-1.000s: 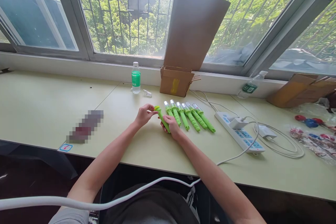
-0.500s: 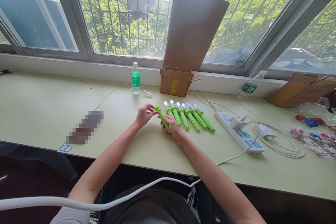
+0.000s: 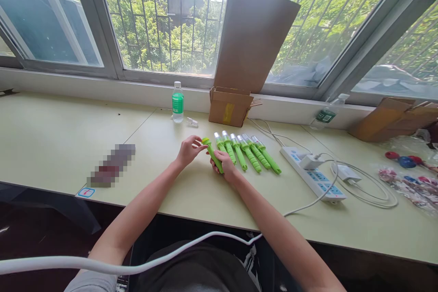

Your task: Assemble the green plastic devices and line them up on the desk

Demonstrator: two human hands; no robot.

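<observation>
A green plastic stick-like handle (image 3: 214, 159) with a yellowish-green collar at its upper end is between my hands, tilted, with no clear cap showing on it. My left hand (image 3: 190, 149) pinches it just below the collar with thumb and fingertips. Around its lower part, my right hand (image 3: 223, 163) is closed. Just beyond my right hand lies a row of several similar green sticks (image 3: 252, 159), each with a clear tip pointing away from me. Some have spiral ribs on their shafts, others are smooth. My right fingers partly hide the held handle.
Behind my hands are a green-labelled water bottle (image 3: 177, 102), a small clear plastic piece (image 3: 192, 122) and a cardboard box (image 3: 229, 107). At right lie a power strip (image 3: 313, 175), white cables and wrapped lollipops (image 3: 407, 180). A blurred-out object (image 3: 111, 166) lies left.
Both hands keep their hold on the green handle in nearly the same pose. The whole view has shifted very slightly.
</observation>
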